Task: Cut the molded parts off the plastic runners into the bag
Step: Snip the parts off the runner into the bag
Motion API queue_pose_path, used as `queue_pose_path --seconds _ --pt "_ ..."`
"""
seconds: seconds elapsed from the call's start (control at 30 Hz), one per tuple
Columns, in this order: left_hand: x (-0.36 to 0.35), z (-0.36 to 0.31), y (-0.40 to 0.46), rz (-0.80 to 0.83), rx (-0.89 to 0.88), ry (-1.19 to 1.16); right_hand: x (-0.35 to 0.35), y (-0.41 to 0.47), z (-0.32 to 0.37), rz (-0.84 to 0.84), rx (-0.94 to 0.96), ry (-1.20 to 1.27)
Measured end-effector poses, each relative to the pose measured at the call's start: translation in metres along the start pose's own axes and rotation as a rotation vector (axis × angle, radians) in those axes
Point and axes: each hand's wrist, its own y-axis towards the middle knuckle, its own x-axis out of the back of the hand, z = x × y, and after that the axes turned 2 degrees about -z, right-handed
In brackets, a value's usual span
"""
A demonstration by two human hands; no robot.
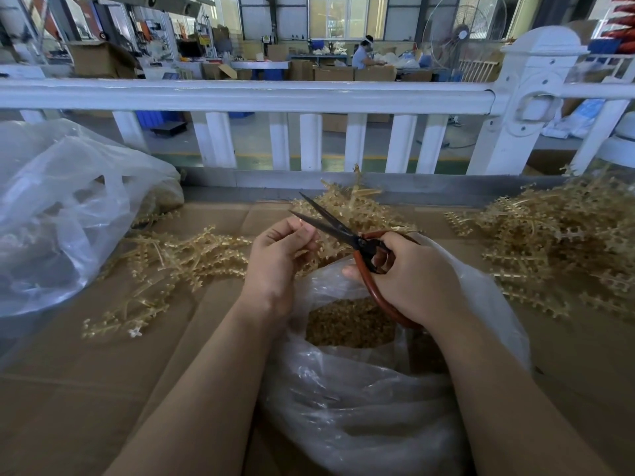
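Holding a pair of red-handled scissors (347, 235) with the blades parted, the worker's right hand (412, 280) had its fingers curled through and around the handle loops, directly above the mouth of a clear plastic bag (360, 389). Just to its left, the left hand (278, 259) pinched a thin, pale-amber plastic runner (304, 259) between fingertips and thumb, its tip close to the lower blade; the piece was largely hidden by the fingers. Cut molded parts (350, 324) already lay heaped inside the bag below both hands.

More runners (192, 252) lay scattered on the cardboard-covered table (68, 389) left of the left hand, with a larger tangled pile (563, 242) to the right of the right hand and another beyond the blades. A second plastic bag (68, 214) sat far to the left.

The runners appeared light, thin and springy, likely to snag one another when lifted. Taking hold along the bare central stem, close behind the part being snipped, looked the steadiest grip, leaving the freed piece to drop into the bag.
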Motion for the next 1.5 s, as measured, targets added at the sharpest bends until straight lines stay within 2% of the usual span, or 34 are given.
queue_pose_path --seconds 0.67,1.5 --pt "-0.0014 -0.0016 -0.0018 0.127 0.010 0.008 0.0059 -0.0025 0.0058 -0.058 0.056 -0.088" --pt "-0.0024 -0.0030 -0.0021 0.192 0.018 -0.046 0.0017 -0.0016 0.0062 -0.100 0.078 -0.006"
